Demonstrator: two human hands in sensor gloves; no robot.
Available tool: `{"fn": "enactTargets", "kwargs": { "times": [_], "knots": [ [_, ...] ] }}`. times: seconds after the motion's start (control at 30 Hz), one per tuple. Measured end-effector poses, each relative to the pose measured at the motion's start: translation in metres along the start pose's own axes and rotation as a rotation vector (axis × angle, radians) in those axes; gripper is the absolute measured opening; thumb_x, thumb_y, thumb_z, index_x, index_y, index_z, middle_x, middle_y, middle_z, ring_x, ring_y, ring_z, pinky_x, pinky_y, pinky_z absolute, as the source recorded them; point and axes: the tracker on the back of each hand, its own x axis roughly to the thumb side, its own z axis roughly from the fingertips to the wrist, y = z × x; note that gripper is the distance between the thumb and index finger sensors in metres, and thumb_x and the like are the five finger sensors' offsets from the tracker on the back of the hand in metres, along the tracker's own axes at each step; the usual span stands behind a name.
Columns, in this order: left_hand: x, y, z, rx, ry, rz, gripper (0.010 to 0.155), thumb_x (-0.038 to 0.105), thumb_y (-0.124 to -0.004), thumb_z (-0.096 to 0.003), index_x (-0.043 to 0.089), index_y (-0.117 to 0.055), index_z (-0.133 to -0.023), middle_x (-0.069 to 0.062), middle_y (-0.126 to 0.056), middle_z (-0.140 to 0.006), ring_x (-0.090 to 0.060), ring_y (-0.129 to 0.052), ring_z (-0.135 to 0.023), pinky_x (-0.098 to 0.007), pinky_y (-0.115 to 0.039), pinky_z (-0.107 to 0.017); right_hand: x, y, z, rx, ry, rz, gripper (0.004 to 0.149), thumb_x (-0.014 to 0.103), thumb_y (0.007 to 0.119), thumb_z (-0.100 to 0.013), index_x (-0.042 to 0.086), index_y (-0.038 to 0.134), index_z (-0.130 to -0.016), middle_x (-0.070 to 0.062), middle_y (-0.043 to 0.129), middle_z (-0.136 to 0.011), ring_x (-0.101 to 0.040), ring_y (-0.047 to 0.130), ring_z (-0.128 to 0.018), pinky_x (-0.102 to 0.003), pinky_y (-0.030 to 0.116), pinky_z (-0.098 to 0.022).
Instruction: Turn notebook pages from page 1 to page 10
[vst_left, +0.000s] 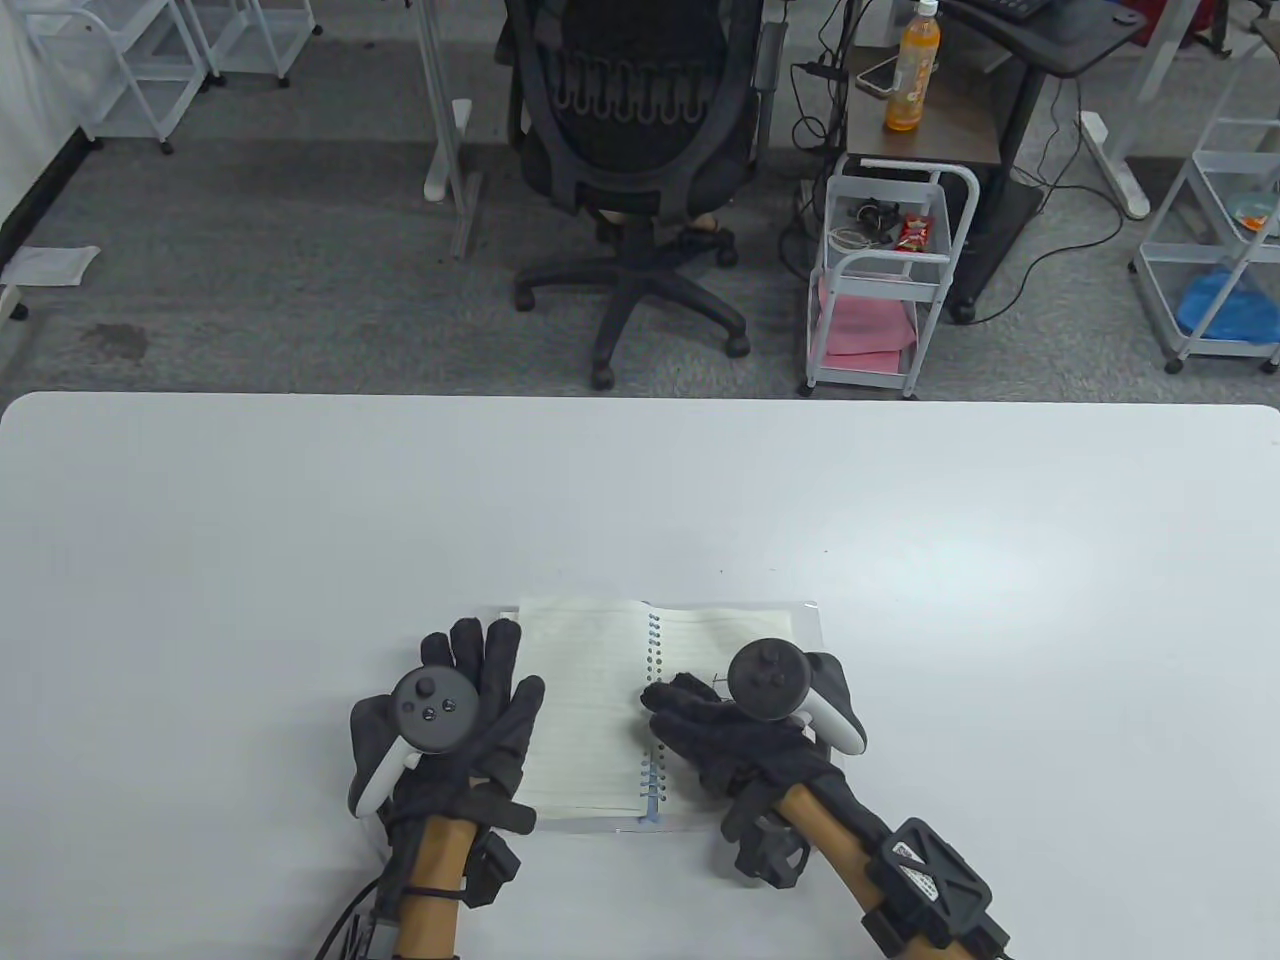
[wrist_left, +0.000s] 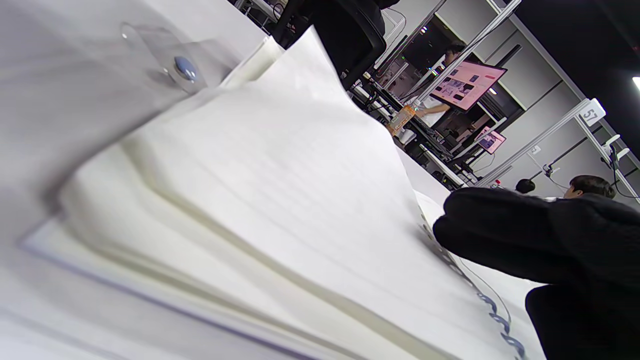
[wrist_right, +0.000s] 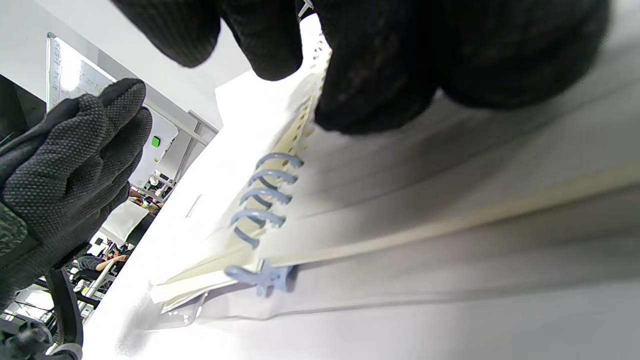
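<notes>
At the spiral spine, low and just right of centre in the table view, the right hand (vst_left: 745, 735) has its fingers (vst_left: 668, 700) reaching toward nine o'clock, tips down on the right-hand page right beside the rings (vst_left: 653, 700). The right wrist view shows dark fingertips resting on the lined paper just beside the blue coils; they look pressed or curled on the sheet, but I cannot tell whether a page is actually pinched between them.

Out from there, the notebook (vst_left: 620, 700) lies open and flat on the white bench (vst_left: 300, 520), near its six o'clock edge, with the spine running twelve to six. So the free edge of the right-hand page sits at three o'clock from those fingertips, under or behind the right hand's own tracker, and any turn has to sweep toward nine o'clock over the rings.

Over at nine o'clock, the left hand (vst_left: 450, 735) is released, fingers (vst_left: 497, 660) spread flat, lying on the outer edge of the left-hand page and the bench beside it, holding nothing. The left wrist view looks along a stack of fanned pages, slightly lifted.

My read: the right hand is nearer the sheet to be turned, and the left is placed to pin down whatever lands. Page number unreadable.
</notes>
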Motion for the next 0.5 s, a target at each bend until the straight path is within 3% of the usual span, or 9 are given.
{"fn": "enactTargets", "kwargs": {
  "times": [0.27,0.4,0.5],
  "knots": [
    [0.005,-0.007,-0.003,-0.027,-0.002,-0.042,0.07,0.064,-0.042,-0.0616,0.04,-0.01,-0.119,-0.002,0.004,-0.12,-0.028,0.015,-0.108,-0.055,0.004,-0.068,-0.031,-0.036,0.0,-0.189,0.192,0.301,0.053,0.047,0.06,-0.061,0.022,0.057,-0.108,-0.019,0.042,-0.115,-0.022,0.089,-0.036,-0.043,0.081,-0.025],
    [0.005,-0.012,-0.006,-0.041,0.001,-0.052,0.07,0.064,-0.042,-0.0616,0.04,-0.01,-0.119,-0.002,0.004,-0.12,-0.028,0.015,-0.108,-0.055,0.004,-0.068,-0.05,-0.053,-0.001,-0.257,0.264,0.338,0.055,0.048,0.063,-0.061,0.024,0.054,-0.109,-0.018,0.042,-0.115,-0.019,0.088,-0.034,-0.042,0.081,-0.025],
    [0.003,-0.015,-0.008,-0.053,0.016,-0.077,0.07,0.064,-0.043,-0.0616,0.04,-0.01,-0.119,-0.002,0.004,-0.12,-0.028,0.015,-0.108,-0.055,0.004,-0.068,-0.065,-0.057,-0.007,-0.248,0.306,0.31,0.058,0.05,0.066,-0.06,0.026,0.049,-0.109,-0.016,0.039,-0.116,-0.008,0.085,-0.026,-0.037,0.079,-0.022]
  ]
}}
